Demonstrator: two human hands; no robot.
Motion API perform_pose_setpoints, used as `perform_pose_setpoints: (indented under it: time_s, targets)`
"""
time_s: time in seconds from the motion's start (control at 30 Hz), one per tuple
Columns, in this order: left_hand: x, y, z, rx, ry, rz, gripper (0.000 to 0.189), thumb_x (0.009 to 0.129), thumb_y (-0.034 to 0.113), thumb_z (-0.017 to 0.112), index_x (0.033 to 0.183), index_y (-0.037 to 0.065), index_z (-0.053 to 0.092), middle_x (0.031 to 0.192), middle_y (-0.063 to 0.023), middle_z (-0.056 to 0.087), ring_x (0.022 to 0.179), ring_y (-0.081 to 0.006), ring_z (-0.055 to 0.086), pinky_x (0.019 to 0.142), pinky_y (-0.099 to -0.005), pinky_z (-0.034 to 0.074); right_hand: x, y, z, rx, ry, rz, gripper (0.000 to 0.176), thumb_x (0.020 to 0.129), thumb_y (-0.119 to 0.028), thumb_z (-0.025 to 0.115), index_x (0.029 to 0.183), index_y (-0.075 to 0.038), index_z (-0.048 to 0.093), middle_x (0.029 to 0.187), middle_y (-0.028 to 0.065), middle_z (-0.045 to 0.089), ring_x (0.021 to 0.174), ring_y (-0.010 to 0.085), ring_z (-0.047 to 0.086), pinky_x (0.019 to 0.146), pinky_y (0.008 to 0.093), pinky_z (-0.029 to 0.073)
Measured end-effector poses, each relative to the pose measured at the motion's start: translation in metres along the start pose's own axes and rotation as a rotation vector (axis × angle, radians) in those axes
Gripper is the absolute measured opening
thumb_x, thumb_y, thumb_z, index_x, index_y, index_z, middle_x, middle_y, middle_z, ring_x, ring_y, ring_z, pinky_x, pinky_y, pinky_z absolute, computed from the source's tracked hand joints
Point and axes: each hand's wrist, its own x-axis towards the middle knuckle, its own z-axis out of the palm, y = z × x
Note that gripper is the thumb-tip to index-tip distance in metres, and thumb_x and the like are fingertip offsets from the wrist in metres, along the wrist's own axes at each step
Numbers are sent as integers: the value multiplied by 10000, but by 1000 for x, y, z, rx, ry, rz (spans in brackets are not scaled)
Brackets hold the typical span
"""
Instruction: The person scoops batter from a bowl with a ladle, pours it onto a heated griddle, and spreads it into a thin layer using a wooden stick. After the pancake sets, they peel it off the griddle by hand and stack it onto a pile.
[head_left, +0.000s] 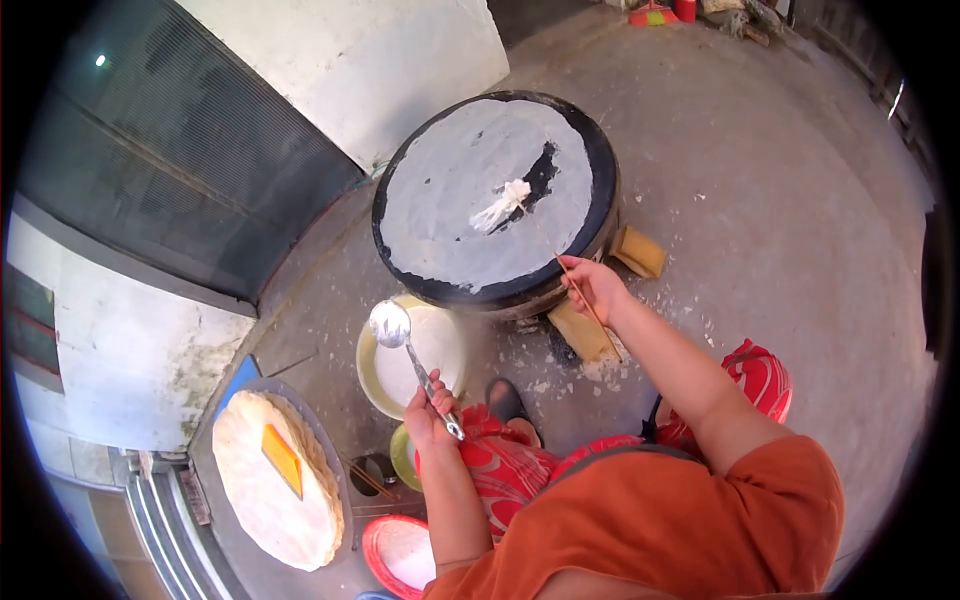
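My left hand (430, 412) is closed round the handle of a metal ladle (390, 325), whose bowl is coated with white batter. The ladle's bowl hangs over a pale basin (368, 368) of white batter. Between the fingers of my right hand (597, 288) is a thin wooden stick (578, 290) reaching over a round black griddle (606, 180). A layer of greyish-white batter (440, 190) covers most of the griddle, with a dark bare streak on the right. Near the stick's far end lies a thick white lump of batter (502, 207); the tip itself is hard to make out.
To the left, a stack of round flatbreads (265, 515) carries an orange-yellow scraper (283, 460). A red-rimmed basin (372, 555) and a green bowl (402, 455) stand near my legs. Yellowish blocks (640, 252) are under the griddle's edge. A wall and dark screen (180, 150) border the left.
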Motion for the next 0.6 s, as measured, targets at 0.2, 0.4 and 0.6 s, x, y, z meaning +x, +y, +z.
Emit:
perform_pose_setpoints:
  time_s: [0.2,0.4,0.6]
  targets:
    - [0,-1,-3,28,-35,12,311,899,191,310,1034,-62,430,701,-55,428,493,-104,360,403,-203,324,16,-3,-11,-663,238,-751,430,690,32,494,1113,-43,495,799,28,580,660,103,539,582,254,432]
    - [-2,-3,0,10,-25,-3,309,900,189,312,1031,-64,430,699,-54,428,492,-110,361,406,-205,326,-24,3,22,-1258,477,-1007,419,712,-3,484,1119,-93,512,905,84,597,777,152,588,674,247,457]
    - [1,-2,-4,23,-25,-4,304,900,187,317,1037,-60,429,705,-58,436,491,-113,362,409,-212,331,-16,26,17,-1953,420,-793,488,701,-139,596,1175,-144,479,1022,128,573,820,151,597,703,295,467]
